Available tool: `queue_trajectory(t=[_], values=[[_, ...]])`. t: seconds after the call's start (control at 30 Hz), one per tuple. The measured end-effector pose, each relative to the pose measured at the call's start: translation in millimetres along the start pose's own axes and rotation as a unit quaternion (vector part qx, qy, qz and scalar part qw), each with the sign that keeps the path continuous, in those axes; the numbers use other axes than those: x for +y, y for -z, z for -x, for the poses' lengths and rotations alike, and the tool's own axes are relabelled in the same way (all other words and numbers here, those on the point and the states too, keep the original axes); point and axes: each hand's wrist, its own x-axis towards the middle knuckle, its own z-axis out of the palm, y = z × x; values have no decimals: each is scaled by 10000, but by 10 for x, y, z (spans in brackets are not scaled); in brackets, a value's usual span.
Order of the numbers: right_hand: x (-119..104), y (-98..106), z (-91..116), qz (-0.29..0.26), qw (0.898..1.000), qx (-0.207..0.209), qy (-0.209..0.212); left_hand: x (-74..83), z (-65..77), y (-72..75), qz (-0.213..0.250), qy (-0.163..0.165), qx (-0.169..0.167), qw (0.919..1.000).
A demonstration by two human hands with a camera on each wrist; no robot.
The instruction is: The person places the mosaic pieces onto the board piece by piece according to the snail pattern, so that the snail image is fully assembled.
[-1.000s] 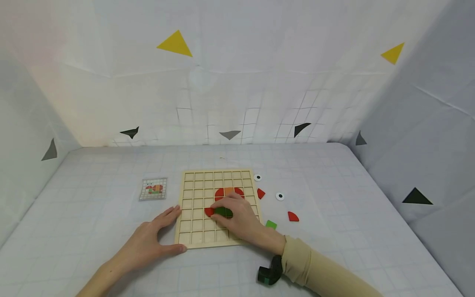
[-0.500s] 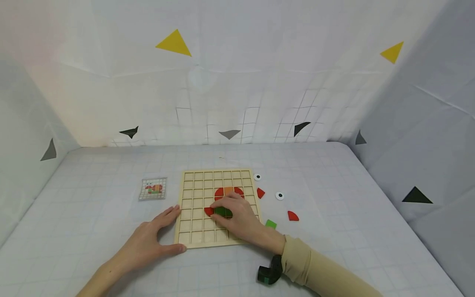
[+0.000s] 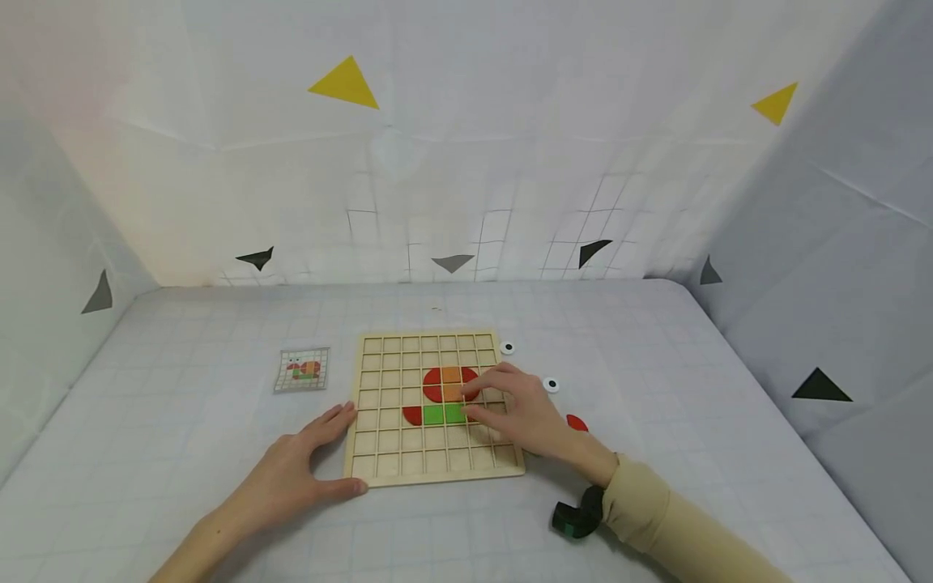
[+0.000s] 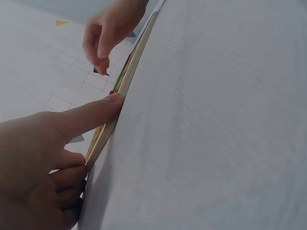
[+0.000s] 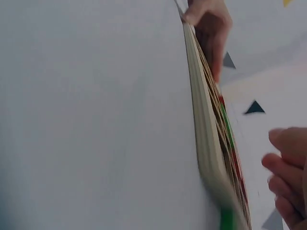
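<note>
A wooden grid board (image 3: 397,463) lies flat on the table. On it sit a red quarter piece (image 3: 412,415), green squares (image 3: 433,415), orange squares (image 3: 451,375) and red rounded pieces (image 3: 432,385). My left hand (image 3: 284,474) touches the board's left side, fingers on the edge and thumb at the near corner. Over the board's right half hovers my right hand (image 3: 528,411), thumb and index finger apart. Nothing shows between its fingers, and in the left wrist view the same hand (image 4: 111,31) stays off the board.
Left of the board lies a small picture card (image 3: 302,371). To the right are a white eye disc (image 3: 508,347), another eye disc (image 3: 551,385) and a loose red quarter piece (image 3: 577,423), partly hidden by the hand. A green piece (image 5: 227,218) shows past the board's end.
My right hand has lifted off the green pieces and moved right, uncovering the green squares and orange pieces. It now hides a loose red piece. My left hand has kept its place.
</note>
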Motion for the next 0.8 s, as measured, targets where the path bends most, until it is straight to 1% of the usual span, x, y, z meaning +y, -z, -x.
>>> queue_trajectory(t=[0.13,0.23,0.33,0.47,0.6,0.7,0.8], values=[[135,259,155,-75,9997,-213,-116,-2,-4,11,-10,28,-39,10000],[179,426,270,-79,9981,-435,-426,-1,-1,16,2,75,-49,10000],[214,534,387,-133,9956,-614,-688,0,3,13,11,78,-34,10000],[272,612,525,-207,9925,-822,-878,0,6,8,16,46,-17,10000],[310,643,611,-225,9894,-1100,-918,2,7,7,-15,23,-3,10000],[329,651,637,-203,9897,-1175,-786,4,5,6,-15,17,-12,10000],[341,654,646,-176,9913,-1129,-660,6,3,4,-13,32,-46,10000]])
